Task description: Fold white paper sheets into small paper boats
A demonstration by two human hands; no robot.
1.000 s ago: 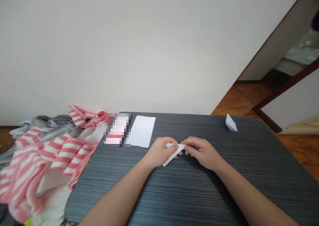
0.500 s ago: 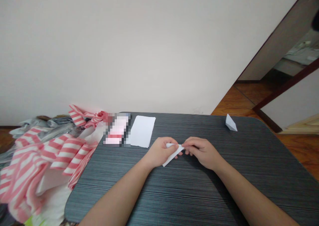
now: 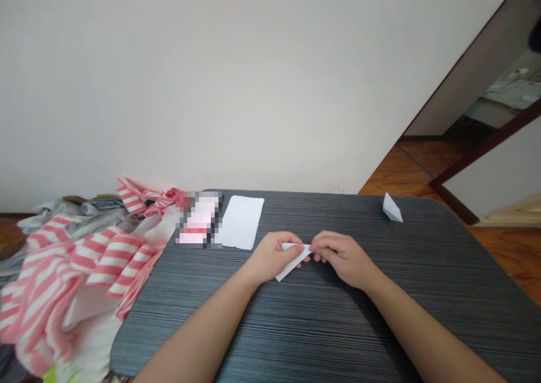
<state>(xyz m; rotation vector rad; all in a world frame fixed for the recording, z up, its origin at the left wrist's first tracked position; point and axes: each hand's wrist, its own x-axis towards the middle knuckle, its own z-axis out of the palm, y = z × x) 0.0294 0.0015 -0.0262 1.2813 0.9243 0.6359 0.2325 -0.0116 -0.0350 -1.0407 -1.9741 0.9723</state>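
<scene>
Over the middle of the dark table, a small folded white paper (image 3: 291, 266) is held between my two hands. My left hand (image 3: 274, 259) is closed on it, thumb on top and fingers beneath. With thumb and fingertips, my right hand (image 3: 340, 257) pinches the paper's pointed right end. Part of the paper is covered by the left thumb and fingers. Beyond my left hand lies a stack of white paper sheets (image 3: 242, 222). A folded white paper shape (image 3: 392, 208) stands near the table's far right edge.
The dark wood-grain table (image 3: 236, 338) backs against a pale wall (image 3: 262, 79). A blurred-out rectangular object (image 3: 198, 219) lies left of the paper stack. Red-and-white striped cloth (image 3: 112, 256) is heaped off the table's left side. Wooden floor (image 3: 391, 172) shows at the right.
</scene>
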